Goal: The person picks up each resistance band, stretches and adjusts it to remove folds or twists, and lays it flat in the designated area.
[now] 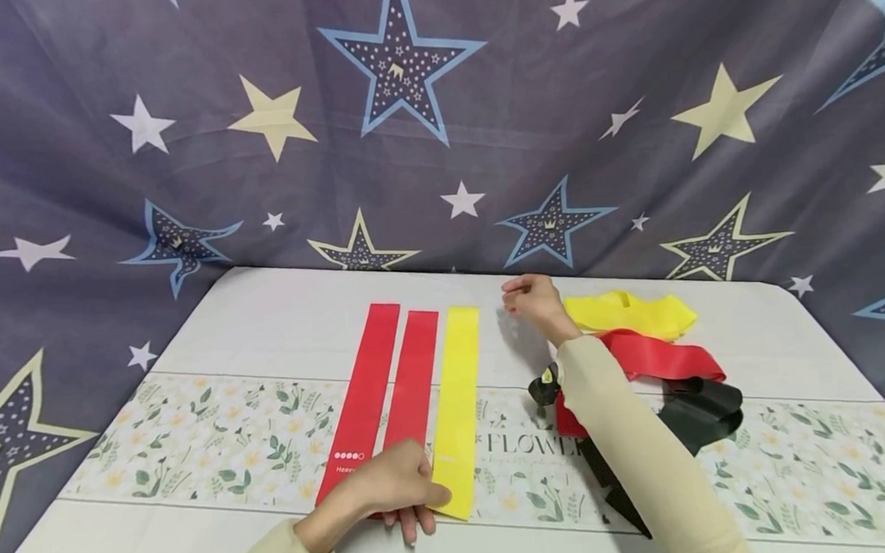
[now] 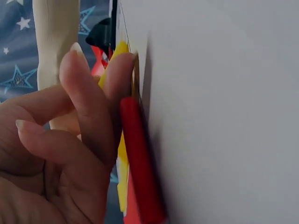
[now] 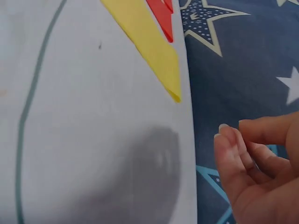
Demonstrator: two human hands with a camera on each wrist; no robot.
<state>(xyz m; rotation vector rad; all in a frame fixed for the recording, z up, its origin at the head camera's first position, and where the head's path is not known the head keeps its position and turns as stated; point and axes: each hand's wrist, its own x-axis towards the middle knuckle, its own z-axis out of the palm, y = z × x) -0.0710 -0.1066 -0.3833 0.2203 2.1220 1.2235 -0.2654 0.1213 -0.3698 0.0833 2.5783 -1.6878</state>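
Three flat resistance bands lie side by side: a red band marked "Heavy" [image 1: 365, 381], a second red band [image 1: 413, 370] and a yellow band [image 1: 458, 393]. My left hand [image 1: 393, 484] pinches the near end of the yellow band, reaching across the near ends of the red ones. In the left wrist view its fingers [image 2: 91, 107] are at the yellow edge, beside a red band's folded end [image 2: 140, 163]. My right hand [image 1: 536, 301] hovers beyond the yellow band's far end, fingers loosely bent and holding nothing. The right wrist view shows that far end [image 3: 161, 63] apart from the hand.
Under and beside my right forearm is a loose heap of bands: yellow [image 1: 640, 316], red [image 1: 664, 357] and black [image 1: 701, 413]. A white tablecloth [image 1: 227, 321] with a floral strip covers the table. A star-patterned curtain [image 1: 444, 168] hangs right behind its far edge.
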